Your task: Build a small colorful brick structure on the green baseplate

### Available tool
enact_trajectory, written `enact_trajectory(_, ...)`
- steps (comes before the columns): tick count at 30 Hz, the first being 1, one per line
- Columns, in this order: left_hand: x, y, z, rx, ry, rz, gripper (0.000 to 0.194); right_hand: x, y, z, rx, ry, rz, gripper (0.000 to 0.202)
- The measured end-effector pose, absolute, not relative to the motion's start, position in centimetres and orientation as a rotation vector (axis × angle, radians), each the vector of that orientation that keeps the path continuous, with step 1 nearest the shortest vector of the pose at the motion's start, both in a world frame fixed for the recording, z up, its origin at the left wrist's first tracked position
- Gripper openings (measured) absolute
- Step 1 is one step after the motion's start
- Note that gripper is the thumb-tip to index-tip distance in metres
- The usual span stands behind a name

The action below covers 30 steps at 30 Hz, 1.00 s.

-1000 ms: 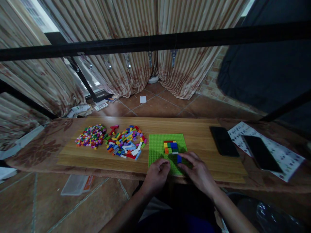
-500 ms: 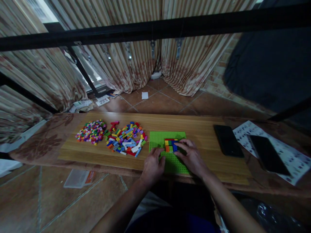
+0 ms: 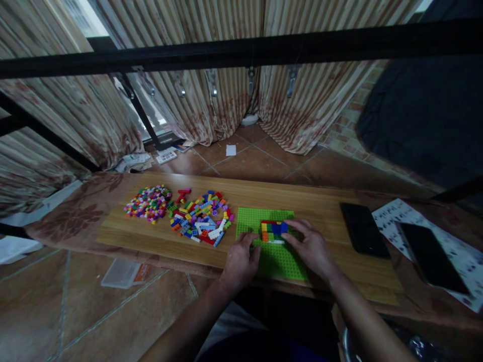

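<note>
A green studded baseplate (image 3: 277, 261) lies in front of me with a small block of toy bricks (image 3: 267, 231) on it, in red, yellow, orange, green, blue and white. My right hand (image 3: 311, 246) has its thumb and forefinger closed on a blue brick (image 3: 284, 228) at the right side of that block. Whether this brick is fully seated I cannot tell. My left hand (image 3: 241, 259) rests over the plate's left edge, its curled fingers and thumb apart, fingertips close to the block's left side, holding nothing visible.
Left of the baseplate lie a loose pile of mixed bricks (image 3: 204, 221) and a heap of tiny pieces (image 3: 149, 202) on the wooden board (image 3: 320, 208). A black phone (image 3: 364, 230) sits at right, beside a second dark device (image 3: 432, 256) on a printed sheet (image 3: 396, 211).
The view has shifted slightly, moving the scene to the right. My right fingers have drawn a little toward the block's right end, showing more blue; my left hand stays beside it.
</note>
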<state>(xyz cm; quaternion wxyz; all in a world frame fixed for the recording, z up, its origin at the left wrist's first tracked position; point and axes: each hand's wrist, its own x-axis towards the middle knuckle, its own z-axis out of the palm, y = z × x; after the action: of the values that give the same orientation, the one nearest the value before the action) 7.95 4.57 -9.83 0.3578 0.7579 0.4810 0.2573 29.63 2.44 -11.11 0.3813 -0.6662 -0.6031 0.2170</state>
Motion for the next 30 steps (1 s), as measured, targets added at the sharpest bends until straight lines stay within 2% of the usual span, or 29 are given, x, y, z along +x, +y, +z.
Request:
enact_trajectory(8,7.3,4.8,-9.4,1.876,1.264,0.638,0.028,28.6,4.1,-10.8,-1.483,-0.993,0.938,0.042)
enact_trajectory(13,7.0,4.9,-9.5,1.822,1.275,0.637,0.028,28.5,4.7,-9.3,-1.16,-0.551,1.308,0.035)
enact_trajectory(16,6.9,4.8,-9.5,1.823,1.27,0.654,0.027,28.8,4.9,-8.6,-1.114,-0.476,1.404,0.028)
enact_trajectory(22,6.4,4.2,-9.4,1.85,1.249,0.695,0.026,28.7,5.6,-8.5,-1.463,-0.746,1.174,0.03)
enact_trajectory(25,5.5,3.9,-9.6,1.868,1.244,0.723,0.028,27.5,6.5,-8.2,-1.67,-1.108,0.995,0.036)
enact_trajectory(30,3.0,3.5,-9.8,1.869,1.331,0.763,0.025,23.1,8.7,-7.2,-1.716,-1.712,0.775,0.029)
